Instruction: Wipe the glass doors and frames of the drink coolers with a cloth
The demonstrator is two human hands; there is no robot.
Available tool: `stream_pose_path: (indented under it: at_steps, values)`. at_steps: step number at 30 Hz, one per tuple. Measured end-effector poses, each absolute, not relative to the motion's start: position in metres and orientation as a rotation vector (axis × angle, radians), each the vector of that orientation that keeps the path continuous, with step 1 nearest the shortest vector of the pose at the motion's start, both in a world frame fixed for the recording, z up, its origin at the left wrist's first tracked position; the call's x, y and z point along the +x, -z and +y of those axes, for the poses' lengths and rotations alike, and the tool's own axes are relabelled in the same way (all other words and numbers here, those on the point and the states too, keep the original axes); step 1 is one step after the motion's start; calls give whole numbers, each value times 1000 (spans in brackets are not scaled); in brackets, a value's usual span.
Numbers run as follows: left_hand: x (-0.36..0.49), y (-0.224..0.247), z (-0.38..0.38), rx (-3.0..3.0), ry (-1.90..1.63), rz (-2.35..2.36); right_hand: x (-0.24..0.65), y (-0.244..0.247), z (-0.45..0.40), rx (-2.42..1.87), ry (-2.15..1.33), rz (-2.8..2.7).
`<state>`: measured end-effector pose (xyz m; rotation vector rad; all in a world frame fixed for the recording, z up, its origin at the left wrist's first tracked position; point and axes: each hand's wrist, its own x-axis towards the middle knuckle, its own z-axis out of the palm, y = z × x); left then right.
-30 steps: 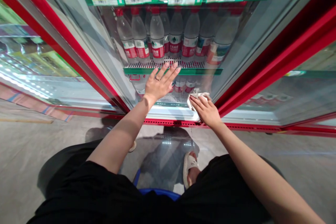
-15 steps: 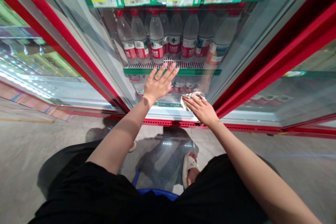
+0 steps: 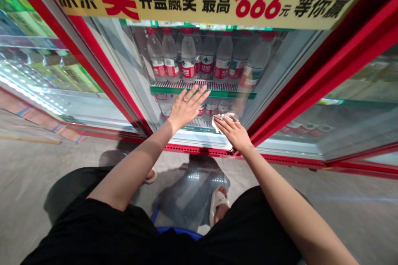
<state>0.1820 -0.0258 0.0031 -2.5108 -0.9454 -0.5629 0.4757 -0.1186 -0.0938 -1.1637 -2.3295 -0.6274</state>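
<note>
My left hand (image 3: 187,108) lies spread against the glass door (image 3: 275,56) of a drinks fridge, a ring on one finger, nothing held. Lower down and to the right, my right hand (image 3: 234,133) presses a crumpled white cloth (image 3: 229,115) to the same glass, its fingers lying over the cloth. Behind the pane, water bottles (image 3: 188,59) with red caps and red-and-white labels stand on a wire shelf with a green front strip (image 3: 230,93). More bottles on the shelf below are partly hidden by my hands.
A yellow banner (image 3: 217,5) with black and red characters crosses the door above. Red frames (image 3: 298,87) divide it from neighbouring fridge doors on both sides. Beneath me are a grey floor (image 3: 25,174), part of a blue seat (image 3: 180,232) and my sandalled feet.
My view has tilted up, bringing more of the banner in. Both hands stay on the glass; the right hand and cloth appear slightly further left and lower in the picture.
</note>
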Motion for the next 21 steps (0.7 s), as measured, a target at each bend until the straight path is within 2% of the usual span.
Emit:
stream_pose_path:
  at_steps: [6, 11, 16, 21]
  values:
    - [124, -14, -57, -2548, 206, -655, 469, 80, -112, -1182, 625, -2283]
    - [68, -5, -75, -2629, 243, -306, 456, 88, -111, -1208, 624, -2290]
    - [54, 24, -71, -2597, 310, -348, 438, 84, -106, -1111, 583, -2451]
    - [53, 39, -58, -2613, 255, -479, 434, 87, -102, -1207, 706, -2277]
